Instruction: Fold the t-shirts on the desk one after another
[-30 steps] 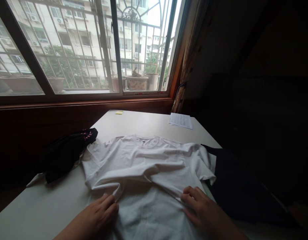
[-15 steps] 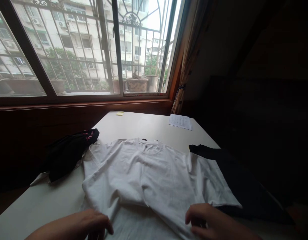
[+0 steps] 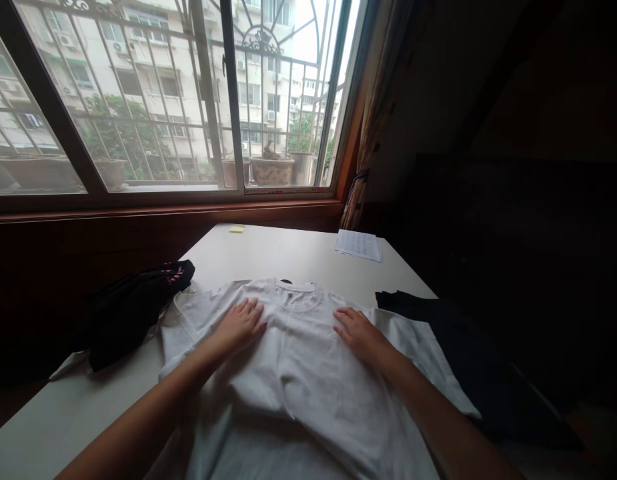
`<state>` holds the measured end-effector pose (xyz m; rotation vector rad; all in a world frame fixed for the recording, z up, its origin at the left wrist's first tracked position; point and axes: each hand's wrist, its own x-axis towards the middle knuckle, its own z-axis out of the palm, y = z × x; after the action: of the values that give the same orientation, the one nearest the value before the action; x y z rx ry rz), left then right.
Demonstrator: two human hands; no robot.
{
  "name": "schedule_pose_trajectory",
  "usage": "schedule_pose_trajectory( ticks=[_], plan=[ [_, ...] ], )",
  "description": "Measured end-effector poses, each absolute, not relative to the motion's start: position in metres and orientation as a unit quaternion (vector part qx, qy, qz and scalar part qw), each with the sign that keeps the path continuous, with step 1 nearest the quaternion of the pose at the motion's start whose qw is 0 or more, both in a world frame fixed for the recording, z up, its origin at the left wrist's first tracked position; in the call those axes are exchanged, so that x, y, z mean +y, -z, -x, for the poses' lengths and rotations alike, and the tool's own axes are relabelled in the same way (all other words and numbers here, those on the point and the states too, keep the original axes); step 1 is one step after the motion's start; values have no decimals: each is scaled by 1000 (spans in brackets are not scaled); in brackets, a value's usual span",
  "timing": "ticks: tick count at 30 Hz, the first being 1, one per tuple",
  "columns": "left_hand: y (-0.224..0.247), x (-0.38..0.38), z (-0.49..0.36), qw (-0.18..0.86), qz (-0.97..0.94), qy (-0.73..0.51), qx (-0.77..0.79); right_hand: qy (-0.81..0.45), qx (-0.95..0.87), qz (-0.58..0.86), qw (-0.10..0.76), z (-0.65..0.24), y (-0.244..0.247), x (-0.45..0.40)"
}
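Observation:
A white T-shirt (image 3: 298, 360) lies spread on the white table with its neckline toward the window and wrinkles across its front. My left hand (image 3: 242, 325) rests flat on the left chest of the shirt, below the shoulder, fingers stretched out. On the other side of the neckline, my right hand (image 3: 359, 332) lies on the right chest with its fingers extended. Neither hand grips the cloth. My forearms cover parts of the sleeves and sides, and the shirt's hem is out of view.
Dark clothing with pink marks (image 3: 133, 313) is heaped at the table's left edge. A dark folded garment (image 3: 468, 360) lies at right, partly under the sleeve. Printed sheets (image 3: 359, 245) and a yellow note (image 3: 237, 229) are on the far table (image 3: 283, 257), below a barred window.
Both hands have moved forward from the near part of the shirt to its upper chest. Their curled fingers have straightened and now lie on the cloth.

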<state>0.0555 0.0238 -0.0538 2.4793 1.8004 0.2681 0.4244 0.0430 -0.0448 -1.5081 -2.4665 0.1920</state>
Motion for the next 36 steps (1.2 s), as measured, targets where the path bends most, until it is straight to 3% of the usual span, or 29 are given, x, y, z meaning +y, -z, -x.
schedule_pose_trajectory(
  ticks=[8,26,30,36],
  plan=[
    [68,79,-55,-6,-753,-86,653,-30,-833,549,64,-401,69,97],
    [67,87,-45,-10,-758,-73,648,-39,-863,504,20,-406,60,140],
    [66,87,-45,-13,-756,-67,651,11,-851,525,24,-437,59,137],
    [67,88,-45,-12,-753,-63,654,73,-711,695,77,-536,37,130]
  ],
)
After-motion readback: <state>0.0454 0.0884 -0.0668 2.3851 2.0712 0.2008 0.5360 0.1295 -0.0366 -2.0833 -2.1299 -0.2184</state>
